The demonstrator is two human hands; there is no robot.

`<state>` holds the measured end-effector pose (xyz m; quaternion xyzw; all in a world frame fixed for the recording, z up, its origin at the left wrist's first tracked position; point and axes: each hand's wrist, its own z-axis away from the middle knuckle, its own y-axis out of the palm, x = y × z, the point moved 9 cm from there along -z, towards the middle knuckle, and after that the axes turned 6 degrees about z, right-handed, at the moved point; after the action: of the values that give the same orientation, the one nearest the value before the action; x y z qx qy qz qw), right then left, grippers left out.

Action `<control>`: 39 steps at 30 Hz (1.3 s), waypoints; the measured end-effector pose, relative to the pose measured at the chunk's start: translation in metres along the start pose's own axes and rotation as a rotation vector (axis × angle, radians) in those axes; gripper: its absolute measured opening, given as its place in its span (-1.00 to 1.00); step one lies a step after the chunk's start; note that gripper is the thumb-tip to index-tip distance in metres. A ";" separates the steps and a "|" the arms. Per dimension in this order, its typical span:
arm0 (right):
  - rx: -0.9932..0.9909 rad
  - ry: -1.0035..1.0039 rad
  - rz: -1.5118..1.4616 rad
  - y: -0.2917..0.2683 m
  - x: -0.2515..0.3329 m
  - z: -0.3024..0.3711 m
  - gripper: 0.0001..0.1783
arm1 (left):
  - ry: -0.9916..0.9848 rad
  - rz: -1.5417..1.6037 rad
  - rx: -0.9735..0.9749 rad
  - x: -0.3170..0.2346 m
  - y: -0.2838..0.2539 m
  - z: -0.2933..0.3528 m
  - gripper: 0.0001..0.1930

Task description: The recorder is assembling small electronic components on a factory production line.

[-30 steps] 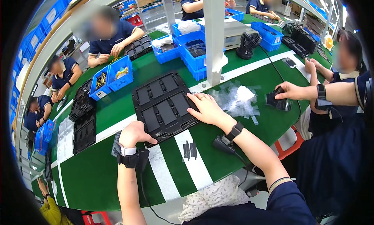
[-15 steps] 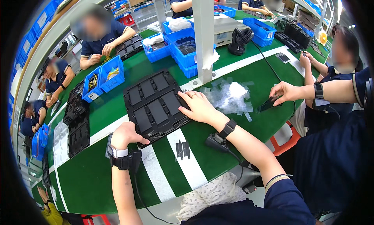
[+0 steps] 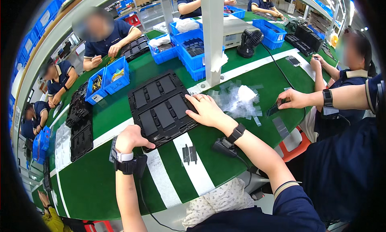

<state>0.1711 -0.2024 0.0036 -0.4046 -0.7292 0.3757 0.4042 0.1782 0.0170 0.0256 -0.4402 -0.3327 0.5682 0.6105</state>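
Observation:
A black plastic tray [image 3: 138, 84] with rows of recesses lies at a slant in front of me. Flat dark rectangular pieces [image 3: 162, 116] sit in its recesses. My left hand [image 3: 132, 138] holds the tray's near left corner, thumb stretched along the front edge and its other fingers bent, partly hidden. Across the tray's right edge rests my right hand [image 3: 207, 111], fingers spread, its thumb nearer to me. Two dark strips [image 3: 189, 154] lie on white tape just in front of the tray. Both my wrists wear dark bands with cabled devices.
Clear film pieces [image 3: 237, 101] are heaped right of the tray, near a metal post [image 3: 212, 39]. A co-worker's hand [image 3: 293, 98] holds dark film beside them. Blue bins [image 3: 116, 76], a small black fan [image 3: 249, 43] and more black trays [image 3: 81, 141] surround the tray. A cable [image 3: 277, 67] crosses the table.
My hands and the tray keep their places. The co-worker's hand at right has shifted slightly, and a clear grey strip now shows on the table's edge below it.

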 end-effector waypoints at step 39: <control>0.022 -0.009 -0.029 -0.002 0.002 0.000 -0.41 | 0.000 0.037 -0.003 0.000 -0.001 0.004 -0.42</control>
<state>0.1701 -0.2015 0.0065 -0.3878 -0.7327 0.3797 0.4106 0.1750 0.0171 0.0277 -0.4471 -0.3255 0.5790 0.5991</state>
